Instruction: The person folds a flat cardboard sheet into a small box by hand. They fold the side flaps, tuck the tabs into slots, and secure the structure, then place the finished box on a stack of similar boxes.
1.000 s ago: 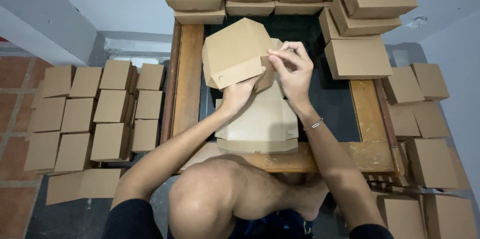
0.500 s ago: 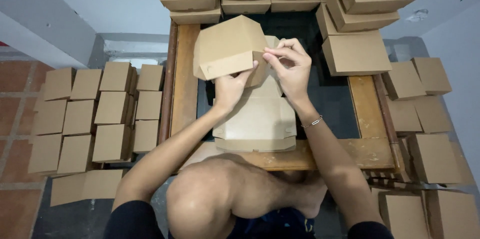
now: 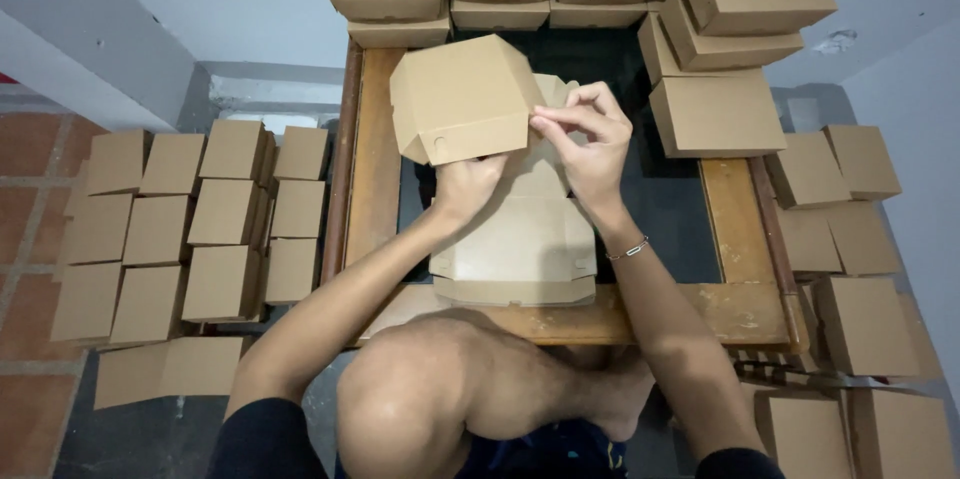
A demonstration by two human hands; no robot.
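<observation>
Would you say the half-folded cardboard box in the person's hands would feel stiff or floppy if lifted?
The cardboard box probably feels light: the left hand props it from below. Its flap by the right hand looks thin and bendable, so likely floppy until closed.

**One head cam, looking straight down**

Single view only, so no 2nd view is sharing anything. Cam is sitting on the person's head, facing steeply down and slightly fwd over the knee [image 3: 420, 389] onto the wooden table [image 3: 372, 139]. It's sitting close: forearms are filling mid frame, floor showing at both sides.
</observation>
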